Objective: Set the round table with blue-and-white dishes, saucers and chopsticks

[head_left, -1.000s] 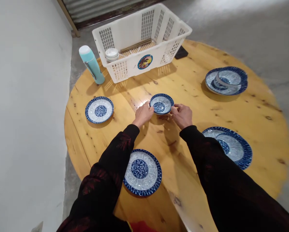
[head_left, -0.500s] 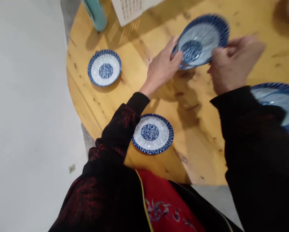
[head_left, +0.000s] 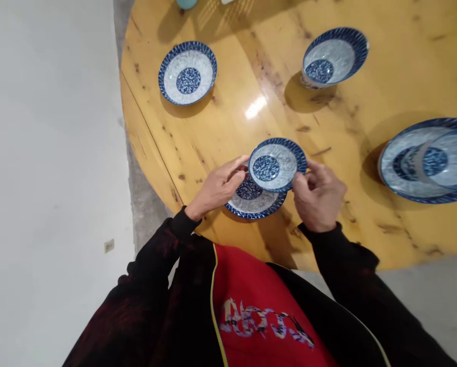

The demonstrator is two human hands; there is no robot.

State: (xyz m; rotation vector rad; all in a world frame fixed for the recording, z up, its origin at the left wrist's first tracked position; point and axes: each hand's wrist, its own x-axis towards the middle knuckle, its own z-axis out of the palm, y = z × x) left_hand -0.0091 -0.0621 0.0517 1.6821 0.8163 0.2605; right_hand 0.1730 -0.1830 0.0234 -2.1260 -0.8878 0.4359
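Both my hands hold a small blue-and-white bowl (head_left: 276, 164) by its rim, just above a blue-and-white plate (head_left: 251, 206) near the front edge of the round wooden table (head_left: 221, 127). My left hand (head_left: 217, 186) pinches the bowl's left side and my right hand (head_left: 318, 193) grips its right side. I cannot tell whether the bowl touches the plate. A second bowl of the same kind (head_left: 333, 56) stands alone farther back on the table.
A small patterned plate (head_left: 187, 72) lies at the back left. At the right, a large plate (head_left: 400, 176) carries another dish. The foot of a teal bottle (head_left: 186, 3) shows at the top edge. A white wall is on the left.
My hands lifted a bowl from the middle of the table and brought it back over the near plate. Another bowl stays in the middle. The view has tilted down toward me.
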